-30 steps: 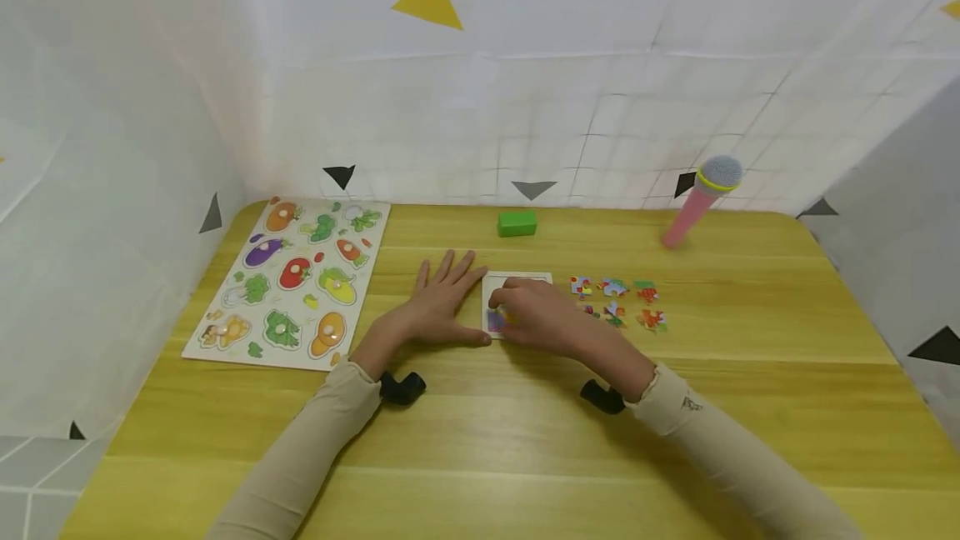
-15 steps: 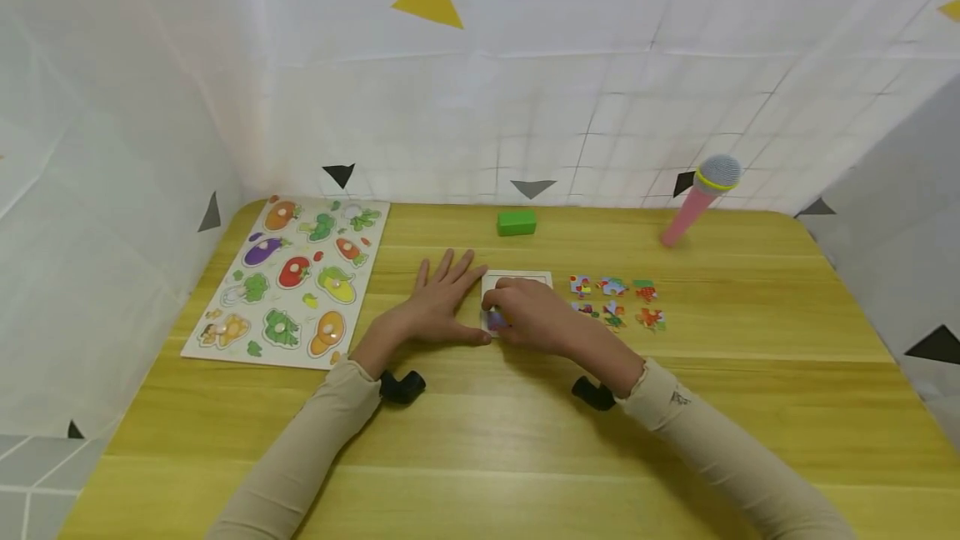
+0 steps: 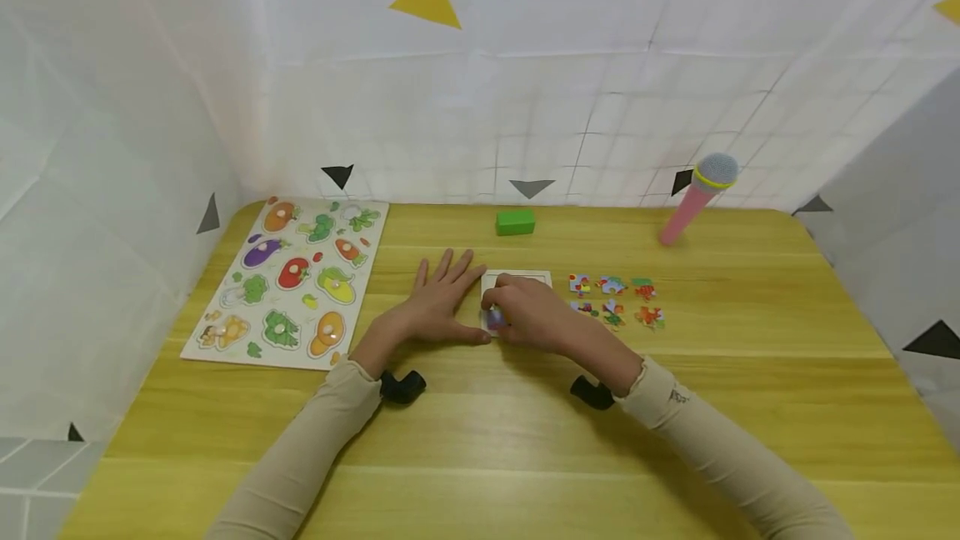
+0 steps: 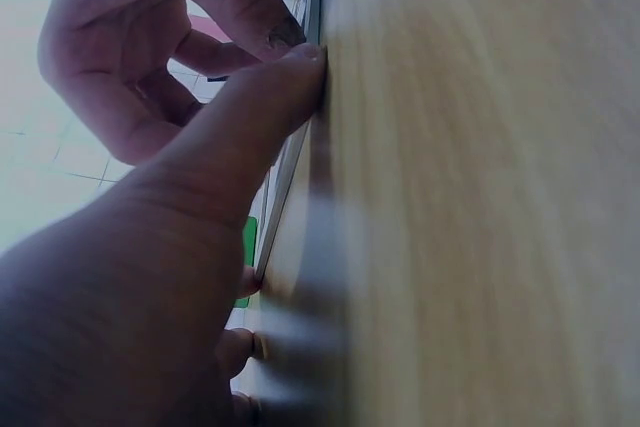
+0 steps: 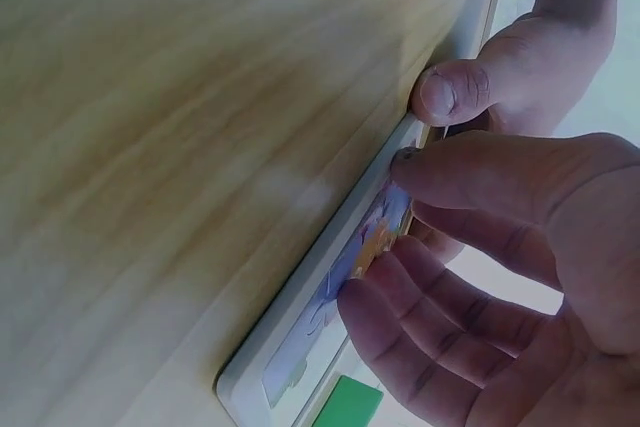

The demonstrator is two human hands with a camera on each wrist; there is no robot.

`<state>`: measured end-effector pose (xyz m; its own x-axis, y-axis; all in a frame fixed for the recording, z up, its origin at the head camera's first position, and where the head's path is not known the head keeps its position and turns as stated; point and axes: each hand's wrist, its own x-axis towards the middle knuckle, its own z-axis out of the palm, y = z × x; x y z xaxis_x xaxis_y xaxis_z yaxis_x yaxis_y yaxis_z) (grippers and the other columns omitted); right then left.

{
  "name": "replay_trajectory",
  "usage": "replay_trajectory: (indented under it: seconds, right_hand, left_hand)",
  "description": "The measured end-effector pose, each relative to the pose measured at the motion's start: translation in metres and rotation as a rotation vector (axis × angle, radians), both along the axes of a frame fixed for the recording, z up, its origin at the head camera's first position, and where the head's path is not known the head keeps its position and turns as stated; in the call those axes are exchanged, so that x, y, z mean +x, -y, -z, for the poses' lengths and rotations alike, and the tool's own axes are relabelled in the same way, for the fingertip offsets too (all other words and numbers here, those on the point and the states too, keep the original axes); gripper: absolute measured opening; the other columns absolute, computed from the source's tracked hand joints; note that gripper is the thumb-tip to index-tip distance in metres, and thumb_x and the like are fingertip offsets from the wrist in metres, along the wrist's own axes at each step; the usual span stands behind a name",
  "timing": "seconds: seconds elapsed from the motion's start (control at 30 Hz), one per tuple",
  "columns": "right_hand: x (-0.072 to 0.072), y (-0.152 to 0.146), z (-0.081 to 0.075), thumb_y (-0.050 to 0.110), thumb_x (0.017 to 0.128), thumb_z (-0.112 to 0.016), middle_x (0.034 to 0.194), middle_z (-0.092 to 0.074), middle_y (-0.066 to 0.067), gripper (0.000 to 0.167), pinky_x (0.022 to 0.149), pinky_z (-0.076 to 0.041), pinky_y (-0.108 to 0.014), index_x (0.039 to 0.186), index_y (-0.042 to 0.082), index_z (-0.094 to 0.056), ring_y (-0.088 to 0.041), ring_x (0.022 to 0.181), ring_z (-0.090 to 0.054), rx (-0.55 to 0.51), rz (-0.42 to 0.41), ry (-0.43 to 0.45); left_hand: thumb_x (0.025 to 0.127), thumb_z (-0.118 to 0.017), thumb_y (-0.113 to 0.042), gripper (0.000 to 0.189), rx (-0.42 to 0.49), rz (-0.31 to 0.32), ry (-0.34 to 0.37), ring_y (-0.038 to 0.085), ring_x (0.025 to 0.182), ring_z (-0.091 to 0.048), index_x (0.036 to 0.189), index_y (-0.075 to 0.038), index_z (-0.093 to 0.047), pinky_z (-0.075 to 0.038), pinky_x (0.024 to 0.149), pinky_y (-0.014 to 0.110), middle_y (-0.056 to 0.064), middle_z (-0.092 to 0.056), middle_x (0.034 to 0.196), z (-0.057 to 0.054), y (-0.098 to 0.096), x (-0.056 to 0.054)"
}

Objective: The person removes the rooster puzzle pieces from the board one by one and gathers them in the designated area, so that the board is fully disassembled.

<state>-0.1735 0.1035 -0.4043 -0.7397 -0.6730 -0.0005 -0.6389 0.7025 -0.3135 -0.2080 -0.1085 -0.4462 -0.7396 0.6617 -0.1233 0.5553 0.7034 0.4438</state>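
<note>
A small white-rimmed puzzle tray (image 3: 534, 275) lies mid-table, mostly covered by my right hand (image 3: 531, 313). That hand's thumb and curled fingers pinch a purple puzzle piece (image 3: 496, 318) at the tray's near left part; the fingertips largely hide it. In the right wrist view, coloured puzzle pieces (image 5: 372, 242) show in the tray beneath the fingers. My left hand (image 3: 441, 307) lies on the table with its fingers spread. Its thumb (image 5: 450, 92) touches the tray's near left corner. To the right lie several loose jigsaw pieces (image 3: 612, 284) in two rows.
A large vegetable peg board (image 3: 315, 332) covers the table's left side. Behind the tray sits a green block (image 3: 515, 222). A pink toy microphone (image 3: 686, 215) stands at the back right. White sheeting (image 3: 525, 123) hangs behind the table.
My right hand has shifted slightly left over the tray, and its fingers have moved at the purple piece. The left hand has stayed in place.
</note>
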Motion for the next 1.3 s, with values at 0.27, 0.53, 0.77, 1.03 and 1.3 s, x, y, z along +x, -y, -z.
replay_trajectory:
  seconds: [0.27, 0.53, 0.77, 1.03, 1.3]
  right_hand:
    - [0.0015, 0.0057, -0.0020, 0.012, 0.079, -0.084, 0.092, -0.061, -0.004, 0.026, 0.074, -0.053, -0.038, 0.103, 0.011, -0.074, -0.020, 0.080, -0.059, 0.064, 0.017, -0.015]
    - [0.0007, 0.0076, -0.0023, 0.010, 0.077, -0.085, 0.093, -0.060, -0.006, 0.030, 0.071, -0.054, -0.037, 0.105, 0.008, -0.074, -0.020, 0.079, -0.058, 0.066, 0.041, -0.017]
    - [0.0007, 0.0087, -0.0034, 0.013, 0.076, -0.086, 0.094, -0.058, -0.007, 0.031, 0.071, -0.054, -0.036, 0.105, 0.007, -0.074, -0.020, 0.080, -0.058, 0.054, 0.036, -0.025]
    - [0.0021, 0.0093, -0.0022, 0.017, 0.077, -0.086, 0.096, -0.058, -0.007, 0.031, 0.069, -0.054, -0.036, 0.103, 0.007, -0.072, -0.019, 0.080, -0.058, 0.041, 0.042, -0.035]
    - [0.0023, 0.0057, -0.0008, 0.018, 0.078, -0.085, 0.092, -0.058, -0.006, 0.029, 0.066, -0.052, -0.034, 0.100, 0.006, -0.072, -0.018, 0.074, -0.055, 0.014, 0.042, -0.051]
  left_hand:
    - [0.081, -0.067, -0.072, 0.110, 0.013, 0.004, -0.013, 0.036, 0.151, 0.012, 0.162, -0.018, -0.016, 0.011, 0.113, 0.064, 0.009, 0.002, 0.168, 0.0010, -0.0001, -0.0005]
    - [0.081, -0.067, -0.072, 0.110, -0.001, 0.006, -0.015, 0.036, 0.151, 0.012, 0.162, -0.018, -0.015, 0.011, 0.113, 0.063, 0.008, 0.003, 0.168, 0.0019, -0.0008, -0.0019]
    - [0.081, -0.068, -0.071, 0.111, 0.000, -0.003, -0.005, 0.035, 0.151, 0.013, 0.162, -0.019, -0.015, 0.012, 0.113, 0.063, 0.009, 0.003, 0.168, 0.0005, -0.0002, -0.0012]
    - [0.080, -0.068, -0.071, 0.111, 0.007, -0.010, 0.010, 0.035, 0.151, 0.013, 0.162, -0.019, -0.016, 0.012, 0.113, 0.063, 0.008, 0.004, 0.168, 0.0007, 0.0010, -0.0007]
    - [0.081, -0.065, -0.073, 0.110, -0.005, -0.005, 0.000, 0.034, 0.151, 0.013, 0.163, -0.019, -0.015, 0.013, 0.113, 0.062, 0.008, 0.003, 0.168, 0.0006, -0.0001, -0.0002]
